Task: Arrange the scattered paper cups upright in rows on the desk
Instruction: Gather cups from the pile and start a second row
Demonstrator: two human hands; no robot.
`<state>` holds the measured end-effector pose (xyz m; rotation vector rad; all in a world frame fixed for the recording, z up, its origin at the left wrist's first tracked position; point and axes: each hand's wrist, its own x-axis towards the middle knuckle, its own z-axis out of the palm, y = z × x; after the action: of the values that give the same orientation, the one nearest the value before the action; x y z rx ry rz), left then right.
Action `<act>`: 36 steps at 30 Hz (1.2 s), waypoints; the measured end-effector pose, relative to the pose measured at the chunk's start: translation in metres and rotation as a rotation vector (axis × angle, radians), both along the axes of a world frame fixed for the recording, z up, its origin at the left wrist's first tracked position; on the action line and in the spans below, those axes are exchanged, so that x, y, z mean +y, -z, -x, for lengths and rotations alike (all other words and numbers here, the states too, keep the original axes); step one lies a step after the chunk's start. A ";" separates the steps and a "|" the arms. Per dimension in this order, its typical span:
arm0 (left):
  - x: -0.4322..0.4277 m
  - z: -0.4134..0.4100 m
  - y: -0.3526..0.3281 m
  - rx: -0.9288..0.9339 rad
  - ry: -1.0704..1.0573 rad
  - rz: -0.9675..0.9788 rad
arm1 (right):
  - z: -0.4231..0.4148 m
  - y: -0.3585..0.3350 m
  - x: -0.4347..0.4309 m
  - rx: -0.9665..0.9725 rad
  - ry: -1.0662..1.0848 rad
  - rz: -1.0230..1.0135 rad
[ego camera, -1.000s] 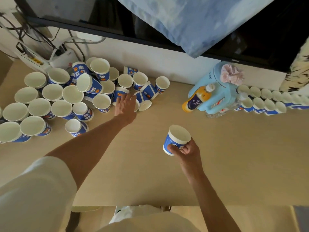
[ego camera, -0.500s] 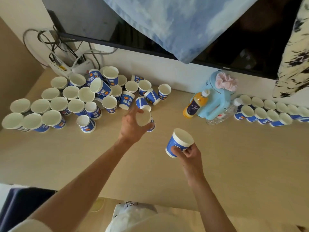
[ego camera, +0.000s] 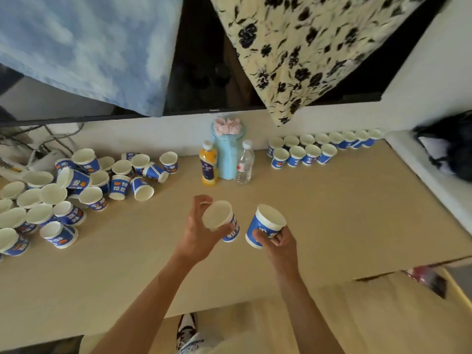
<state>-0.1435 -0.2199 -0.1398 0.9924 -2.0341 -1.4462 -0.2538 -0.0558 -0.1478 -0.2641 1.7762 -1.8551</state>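
My left hand (ego camera: 198, 232) grips a blue-and-white paper cup (ego camera: 220, 218) above the middle of the wooden desk (ego camera: 344, 213), mouth tilted toward me. Just to its right, my right hand (ego camera: 277, 242) holds a second paper cup (ego camera: 265, 224) by its lower side. A scattered pile of cups (ego camera: 84, 180) covers the desk's left part, some upright, some lying on their sides. Two rows of upright cups (ego camera: 309, 149) stand at the back right against the wall.
An orange juice bottle (ego camera: 209, 163), a light blue jug (ego camera: 227, 152) with a pink scrunchie on top and a clear water bottle (ego camera: 245, 162) stand at the back centre. Cables and a power strip (ego camera: 38, 157) lie at the back left. A dark bag (ego camera: 449, 152) sits on the right ledge.
My left hand took a cup from the pile and carried it right, beside the cup in my right hand. The view swung right, bringing the rows of upright cups closer to centre.
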 end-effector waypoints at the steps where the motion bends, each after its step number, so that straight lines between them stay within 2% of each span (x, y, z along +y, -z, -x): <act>1: 0.013 0.010 -0.003 0.016 0.020 -0.003 | 0.008 -0.002 0.014 0.001 0.022 0.008; 10: 0.115 0.093 -0.013 0.073 0.095 -0.047 | 0.059 0.006 0.129 0.006 0.235 0.021; 16: 0.145 0.155 -0.008 0.137 0.157 -0.203 | 0.100 0.012 0.163 -0.024 0.318 -0.006; 21: 0.162 0.221 -0.001 0.187 0.225 -0.296 | 0.166 0.016 0.177 0.005 0.365 -0.024; 28: 0.155 0.313 0.020 0.142 0.203 -0.329 | 0.265 0.023 0.177 0.002 0.295 -0.154; 36: 0.143 0.360 0.027 0.109 0.101 -0.366 | 0.344 0.036 0.149 0.014 0.217 -0.226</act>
<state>-0.5034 -0.0773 -0.1672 0.9340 -1.8016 -1.9305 -0.5977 0.0931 -0.1839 0.0024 2.0727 -1.7758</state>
